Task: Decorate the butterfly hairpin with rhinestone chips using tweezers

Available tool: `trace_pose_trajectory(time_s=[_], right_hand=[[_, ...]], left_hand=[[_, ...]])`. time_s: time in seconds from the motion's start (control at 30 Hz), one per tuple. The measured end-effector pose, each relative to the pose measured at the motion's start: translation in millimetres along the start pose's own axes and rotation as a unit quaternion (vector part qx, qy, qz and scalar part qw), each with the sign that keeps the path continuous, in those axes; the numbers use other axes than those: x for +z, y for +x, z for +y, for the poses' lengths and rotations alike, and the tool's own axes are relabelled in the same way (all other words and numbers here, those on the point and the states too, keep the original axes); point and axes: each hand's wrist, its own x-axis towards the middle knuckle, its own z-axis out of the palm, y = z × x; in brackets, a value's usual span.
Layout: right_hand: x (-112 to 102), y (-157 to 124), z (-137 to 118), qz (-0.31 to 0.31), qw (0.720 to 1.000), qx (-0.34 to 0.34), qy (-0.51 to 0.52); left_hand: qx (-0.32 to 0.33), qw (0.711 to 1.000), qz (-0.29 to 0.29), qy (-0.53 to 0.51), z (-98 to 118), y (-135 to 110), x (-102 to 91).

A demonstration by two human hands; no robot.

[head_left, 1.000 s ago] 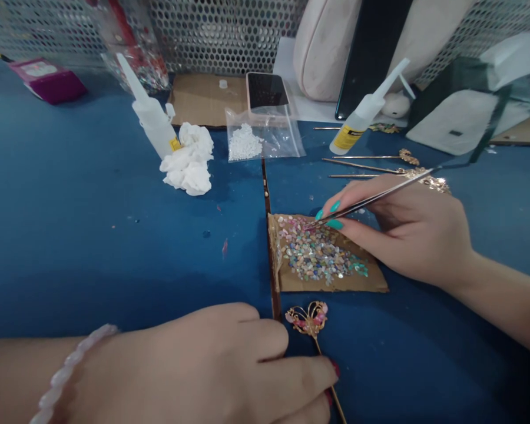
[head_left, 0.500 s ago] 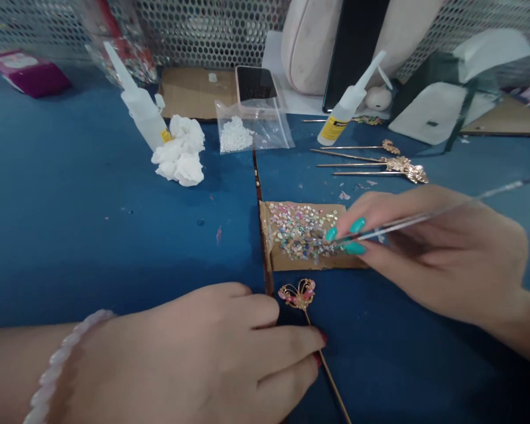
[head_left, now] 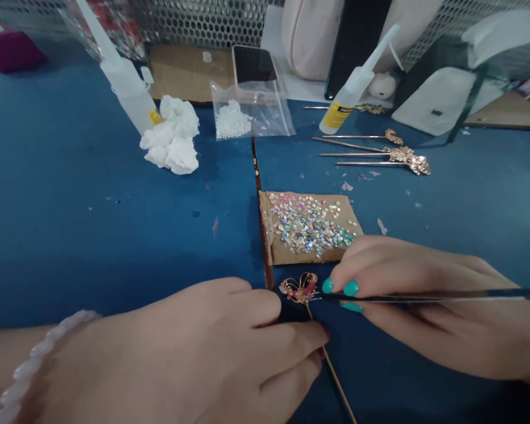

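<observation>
A gold hairpin (head_left: 334, 370) with a butterfly-shaped head (head_left: 299, 288) lies at the lower middle, its wings set with pink pieces. My left hand (head_left: 212, 347) is closed over its stem, fingertips pressed round it; the thumb is mostly hidden. Slim tweezers (head_left: 424, 297) are pinched in my right hand (head_left: 406, 294), their tips just at the right side of the butterfly. Whether the tips carry a piece is too small to tell. Behind both hands, a cardboard piece (head_left: 287, 257) bears many small iridescent chips (head_left: 311, 227).
Several gold hairpins (head_left: 380, 154) lie behind the cardboard. Glue bottles stand at the left (head_left: 130, 88) and right (head_left: 347, 97), with crumpled tissue (head_left: 172, 138) by the left one. A plastic bag (head_left: 265, 121) of white beads and a phone (head_left: 254, 65) lie farther back.
My right hand has moved the tweezers from the chips on the cardboard toward me, down to the butterfly head. My left hand keeps its hold on the stem. The view has tilted slightly.
</observation>
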Motion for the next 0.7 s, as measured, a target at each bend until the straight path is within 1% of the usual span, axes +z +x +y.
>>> trace_pose_trajectory(time_s=[0.17, 0.47, 0.7], right_hand=[[-0.8, 2.8, 0.8, -0.011, 1.0, 0.008, 0.015], [0.7, -6.8, 5.2, 0.001, 0.997, 0.05, 0.053], [-0.3, -2.1, 7.2, -0.016, 0.998, 0.036, 0.057]], left_hand=[[0.004, 1.0, 0.0, -0.031, -0.7, -1.5, -0.7], [-0.007, 0.999, 0.004, -0.05, -1.5, -0.6, -4.2], [0.003, 0.999, 0.005, -0.046, -2.6, -0.7, -5.0]])
